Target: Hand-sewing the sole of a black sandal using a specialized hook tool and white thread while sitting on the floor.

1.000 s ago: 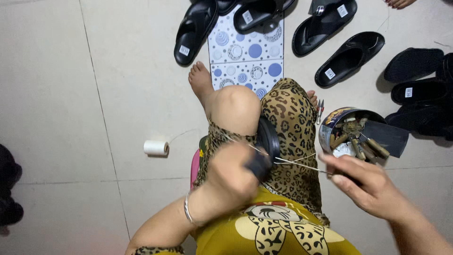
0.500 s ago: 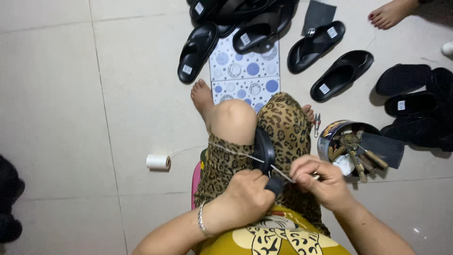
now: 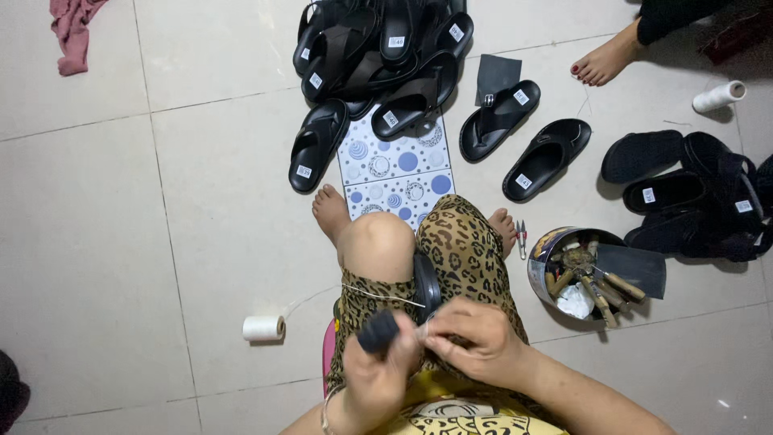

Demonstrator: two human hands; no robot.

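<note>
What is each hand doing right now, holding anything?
Left hand: closed around a dark-handled tool.
Right hand: fingers pinched by the black sandal between the knees; what they grip cannot be told.

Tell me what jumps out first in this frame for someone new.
Low in the middle, the left hand grips a dark tool handle against the right hand, over a black sandal wedged between leopard-print knees. A heap of black and brown sandals fills the top centre. A round tin of wooden-handled tools stands on the floor at right.
</note>
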